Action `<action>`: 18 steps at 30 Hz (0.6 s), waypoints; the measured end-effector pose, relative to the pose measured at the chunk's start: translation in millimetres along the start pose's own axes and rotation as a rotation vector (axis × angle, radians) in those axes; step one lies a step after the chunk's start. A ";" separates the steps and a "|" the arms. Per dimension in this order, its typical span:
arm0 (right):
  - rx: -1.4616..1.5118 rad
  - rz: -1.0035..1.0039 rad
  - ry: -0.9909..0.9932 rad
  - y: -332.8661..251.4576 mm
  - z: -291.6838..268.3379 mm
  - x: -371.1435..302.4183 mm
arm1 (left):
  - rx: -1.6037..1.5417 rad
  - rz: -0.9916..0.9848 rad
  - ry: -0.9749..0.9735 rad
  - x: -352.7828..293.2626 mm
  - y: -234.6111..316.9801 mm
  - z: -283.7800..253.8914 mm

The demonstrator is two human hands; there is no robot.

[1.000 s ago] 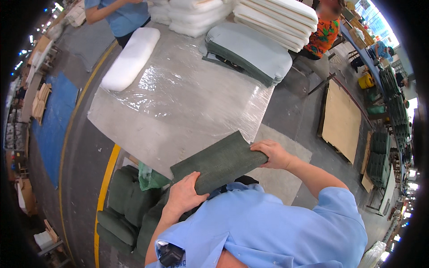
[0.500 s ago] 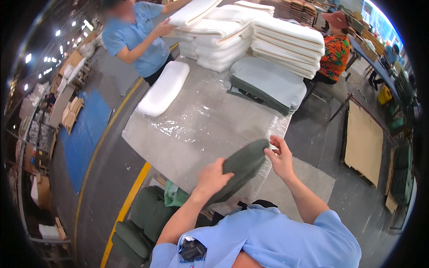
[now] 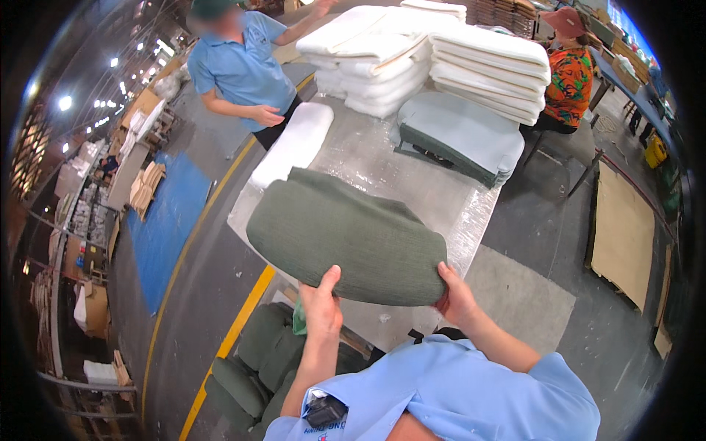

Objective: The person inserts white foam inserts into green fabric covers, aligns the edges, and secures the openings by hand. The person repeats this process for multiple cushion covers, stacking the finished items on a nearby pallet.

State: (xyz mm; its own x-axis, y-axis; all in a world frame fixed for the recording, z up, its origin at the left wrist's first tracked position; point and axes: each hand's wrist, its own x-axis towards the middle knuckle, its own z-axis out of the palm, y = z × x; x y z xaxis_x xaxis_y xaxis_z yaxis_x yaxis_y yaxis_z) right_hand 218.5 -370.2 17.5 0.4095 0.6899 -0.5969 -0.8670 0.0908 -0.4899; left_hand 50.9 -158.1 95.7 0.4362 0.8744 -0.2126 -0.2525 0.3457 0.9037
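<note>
A dark green fabric-covered cushion (image 3: 346, 235) with rounded ends is held up over the near part of the table. My left hand (image 3: 321, 301) grips its near edge left of the middle, thumb on top and fingers hidden underneath. At the cushion's right end, my right hand (image 3: 454, 295) pinches the near corner, its thumb on top. On the table behind the cushion lies a white foam pad (image 3: 298, 140), partly covered by it. Farther right, a stack of pale grey and dark green cover pieces (image 3: 463, 136) lies on the table.
The table (image 3: 474, 220) has a shiny plastic covering. Stacks of white foam sheets (image 3: 368, 37) (image 3: 489, 70) stand at its far side. A co-worker in a blue shirt (image 3: 243, 66) stands far left; another person (image 3: 568, 81) sits far right. More green cushions (image 3: 250, 375) lie below the table's left edge.
The green cushion has turned from edge-on to broad face up, and both hands now hold its near edge. The co-worker's hands have come away from the white foam stack.
</note>
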 end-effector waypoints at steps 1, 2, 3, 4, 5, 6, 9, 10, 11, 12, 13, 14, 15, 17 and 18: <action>-0.083 0.010 0.010 -5.7 -1.1 4.4 | 0.020 -0.053 0.064 -14.5 -8.2 -4.7; -0.158 0.017 0.042 -11.3 -10.7 5.0 | 0.042 -0.127 0.117 -32.0 -12.4 0.8; -0.233 0.026 0.073 -17.2 -20.1 4.9 | 0.065 -0.203 0.169 -46.3 -15.6 0.1; -0.242 0.106 0.101 -22.0 -30.7 2.6 | 0.124 -0.290 0.123 -64.8 -18.6 -11.3; -0.277 0.188 0.078 -25.7 -43.8 0.5 | 0.177 -0.384 0.079 -86.2 -23.0 -28.8; -0.310 0.273 0.054 -29.3 -57.3 -1.4 | 0.227 -0.479 0.037 -105.6 -25.4 -45.5; -0.452 0.536 0.038 -43.8 -101.7 -0.6 | 0.393 -0.763 -0.330 -132.9 -7.3 -98.3; -0.553 0.586 -0.002 -51.1 -105.6 1.8 | 0.419 -0.778 -0.351 -132.0 7.2 -101.3; -0.645 0.630 -0.041 -59.1 -107.6 3.3 | 0.451 -0.793 -0.382 -124.0 24.8 -98.8; -0.761 0.634 -0.051 -67.5 -97.2 10.1 | 0.558 -0.716 -0.430 -113.7 36.9 -98.8; -0.938 0.614 -0.029 -75.0 -81.3 18.0 | 0.529 -0.606 -0.444 -101.9 43.4 -97.5; -1.115 0.586 -0.005 -81.7 -64.0 25.9 | 0.533 -0.515 -0.420 -87.9 42.4 -93.0; -1.290 0.548 0.024 -88.2 -54.4 32.2 | 0.536 -0.422 -0.402 -70.0 39.5 -87.4; -1.929 0.006 -0.066 -84.7 -58.7 58.7 | 0.808 -0.250 -0.402 -27.3 6.0 -93.0; -1.981 -0.037 -0.113 -81.5 -57.6 73.7 | 1.050 -0.159 -0.490 0.4 -11.3 -86.5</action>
State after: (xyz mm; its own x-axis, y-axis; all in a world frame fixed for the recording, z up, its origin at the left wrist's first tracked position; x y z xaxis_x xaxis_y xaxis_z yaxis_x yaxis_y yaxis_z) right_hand 335.8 -368.1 -23.2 0.3313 0.7482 -0.5748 0.6435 -0.6247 -0.4423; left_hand -20.8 -132.2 53.2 0.7431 0.5421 -0.3923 0.5728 -0.2121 0.7918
